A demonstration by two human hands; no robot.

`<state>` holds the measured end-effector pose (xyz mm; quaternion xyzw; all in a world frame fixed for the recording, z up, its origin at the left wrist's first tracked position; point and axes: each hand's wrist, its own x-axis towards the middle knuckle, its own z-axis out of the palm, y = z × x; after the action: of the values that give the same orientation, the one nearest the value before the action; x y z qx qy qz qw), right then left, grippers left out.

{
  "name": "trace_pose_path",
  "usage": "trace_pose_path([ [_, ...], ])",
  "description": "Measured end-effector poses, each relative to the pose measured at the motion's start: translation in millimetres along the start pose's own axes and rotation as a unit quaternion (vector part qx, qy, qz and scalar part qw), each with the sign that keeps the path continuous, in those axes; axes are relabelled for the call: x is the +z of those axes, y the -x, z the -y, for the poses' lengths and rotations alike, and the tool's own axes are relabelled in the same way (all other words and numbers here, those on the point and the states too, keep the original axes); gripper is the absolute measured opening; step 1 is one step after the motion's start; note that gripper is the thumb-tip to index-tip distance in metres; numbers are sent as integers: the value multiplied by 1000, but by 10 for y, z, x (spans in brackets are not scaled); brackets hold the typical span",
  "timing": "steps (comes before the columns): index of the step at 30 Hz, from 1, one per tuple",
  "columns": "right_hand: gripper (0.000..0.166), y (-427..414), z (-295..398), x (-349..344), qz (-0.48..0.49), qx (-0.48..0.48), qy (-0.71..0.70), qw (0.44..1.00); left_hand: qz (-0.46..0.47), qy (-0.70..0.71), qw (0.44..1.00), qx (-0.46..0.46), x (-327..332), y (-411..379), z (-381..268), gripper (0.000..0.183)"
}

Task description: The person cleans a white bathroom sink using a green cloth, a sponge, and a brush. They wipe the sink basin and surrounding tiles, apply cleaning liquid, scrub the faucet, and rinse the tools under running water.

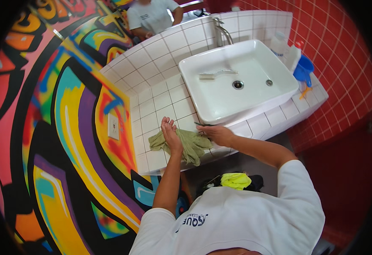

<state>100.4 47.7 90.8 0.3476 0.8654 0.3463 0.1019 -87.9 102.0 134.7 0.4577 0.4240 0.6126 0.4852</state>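
Note:
A crumpled olive-green cloth (192, 145) lies on the white tiled counter (162, 98), left of the sink's near corner. My left hand (172, 137) is raised over the cloth's left part, fingers upward and slightly curled, with nothing visible in it. At the cloth's right end, my right hand (218, 135) points its fingers left, close to the sink's corner. Along its upper fingers runs a thin dark object (202, 124), which seems held; its kind is too blurred to tell. Inside the white rectangular basin (237, 108) rests a pale scrub brush (207, 76).
A chrome faucet (219, 32) rises behind the basin. To its right stand a clear bottle (277, 44), a white bottle with a red top (292, 57) and a blue jug (304, 68). A bright yellow cloth (236, 181) is below the counter's front edge. A painted wall (77, 127) borders the left.

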Motion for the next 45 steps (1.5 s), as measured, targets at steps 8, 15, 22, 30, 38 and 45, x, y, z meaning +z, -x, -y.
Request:
trace_pose_path([
  [8, 21, -600, -439, -751, 177, -47, -97, 978, -4, -44, 998, 50, -187, 299, 77, 42],
  [15, 19, -317, -853, -466, -100, -63, -358, 926, 117, 186, 975, -37, 613, 486, 259, 59],
  [22, 31, 122, -1279, -482, -238, 100, -530, 808, 18, 24, 997, -67, 923, 473, 184, 55],
  [30, 15, 1206, -1577, 311, -203, 398, -348, 824, 114, 83, 987, -72, 789, 0, 507, 51],
  [38, 10, 1067, -1506, 201, -196, 455, -251, 832, 146, 68, 987, -26, 1233, -1880, 886, 56],
  [45, 11, 1009, -1449, 243, -149, 509, -272, 803, 138, 16, 988, -61, 1182, -1706, 1168, 59],
])
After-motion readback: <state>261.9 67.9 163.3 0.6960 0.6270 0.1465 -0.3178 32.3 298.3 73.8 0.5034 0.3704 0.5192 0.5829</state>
